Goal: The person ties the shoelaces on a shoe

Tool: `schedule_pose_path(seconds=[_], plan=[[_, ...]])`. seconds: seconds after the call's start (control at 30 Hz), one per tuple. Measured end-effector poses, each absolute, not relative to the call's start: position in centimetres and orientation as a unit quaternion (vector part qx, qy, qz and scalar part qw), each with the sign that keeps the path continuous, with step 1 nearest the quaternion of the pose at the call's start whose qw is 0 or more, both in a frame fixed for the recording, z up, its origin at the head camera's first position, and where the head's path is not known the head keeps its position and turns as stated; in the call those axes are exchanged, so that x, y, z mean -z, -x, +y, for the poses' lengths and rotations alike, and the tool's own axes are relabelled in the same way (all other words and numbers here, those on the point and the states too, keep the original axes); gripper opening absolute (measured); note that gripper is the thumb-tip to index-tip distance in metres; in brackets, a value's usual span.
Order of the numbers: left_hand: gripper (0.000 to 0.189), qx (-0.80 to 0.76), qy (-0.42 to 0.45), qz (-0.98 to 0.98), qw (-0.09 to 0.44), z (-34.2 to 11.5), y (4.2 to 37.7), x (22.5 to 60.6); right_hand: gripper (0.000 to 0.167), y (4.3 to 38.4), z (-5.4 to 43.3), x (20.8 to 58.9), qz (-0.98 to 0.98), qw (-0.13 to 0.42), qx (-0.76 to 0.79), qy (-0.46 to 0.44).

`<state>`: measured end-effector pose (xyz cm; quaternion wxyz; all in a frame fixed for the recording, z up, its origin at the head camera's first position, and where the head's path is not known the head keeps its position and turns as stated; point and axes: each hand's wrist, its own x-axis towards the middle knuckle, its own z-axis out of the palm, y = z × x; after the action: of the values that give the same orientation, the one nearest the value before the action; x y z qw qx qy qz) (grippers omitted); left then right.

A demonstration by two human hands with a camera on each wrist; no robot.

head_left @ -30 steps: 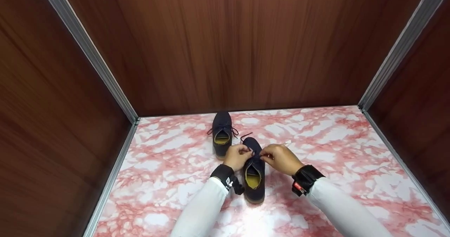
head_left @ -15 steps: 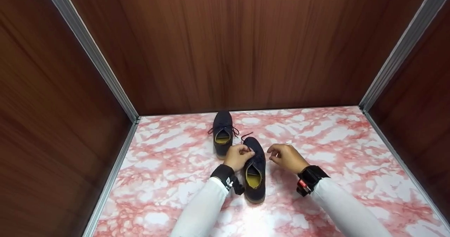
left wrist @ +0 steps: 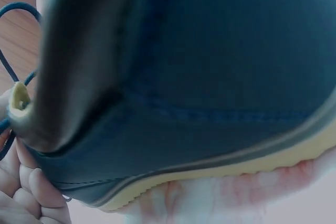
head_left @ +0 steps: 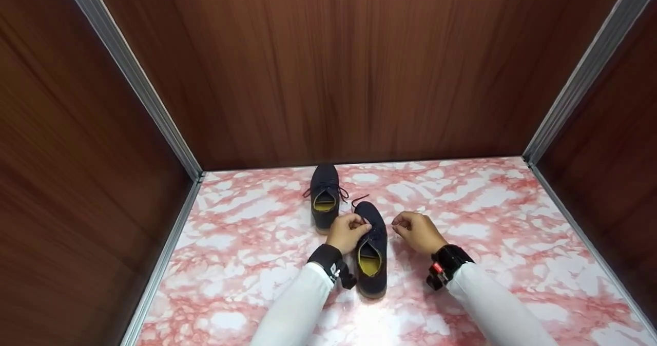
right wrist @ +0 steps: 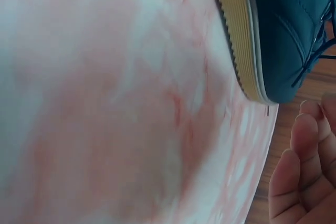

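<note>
A dark navy lace-up shoe with a yellow insole stands on the floor, toe pointing away. At its left side my left hand pinches the shoelace over the tongue. The left wrist view shows a lace loop and curled fingers beside the shoe's opening. My right hand is held just right of the shoe, thumb and fingers loosely bent, with no lace visible across the gap. In the right wrist view its fingers are beyond the toe; the thumb is hidden. One loose lace end extends past the toe.
The matching shoe, its lace tied in a bow, stands farther back on the left, near the back wall. Wood-patterned panels with grey metal corner strips enclose three sides. The floor has a pink-and-white marbled surface.
My right hand has moved right, from the laces to beside the shoe, its fingers now apart from it. The left hand has kept its pinch, and both shoes have stayed in place.
</note>
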<state>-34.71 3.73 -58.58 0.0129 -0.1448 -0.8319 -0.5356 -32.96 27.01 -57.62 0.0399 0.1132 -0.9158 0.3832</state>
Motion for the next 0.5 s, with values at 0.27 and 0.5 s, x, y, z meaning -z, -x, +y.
schedule_pose_path(seconds=[0.27, 0.5], plan=[[0.014, 0.547, 0.149, -0.824, 0.015, 3.8, 34.7, 58.9, 0.031, 33.9, 25.5, 58.5, -0.909, -0.009, -0.416, -0.031], [0.016, 0.553, 0.147, -0.820, 0.022, 3.7, 34.5, 59.0, 0.045, 34.2, 24.2, 59.1, -0.859, -0.092, -0.500, 0.051]])
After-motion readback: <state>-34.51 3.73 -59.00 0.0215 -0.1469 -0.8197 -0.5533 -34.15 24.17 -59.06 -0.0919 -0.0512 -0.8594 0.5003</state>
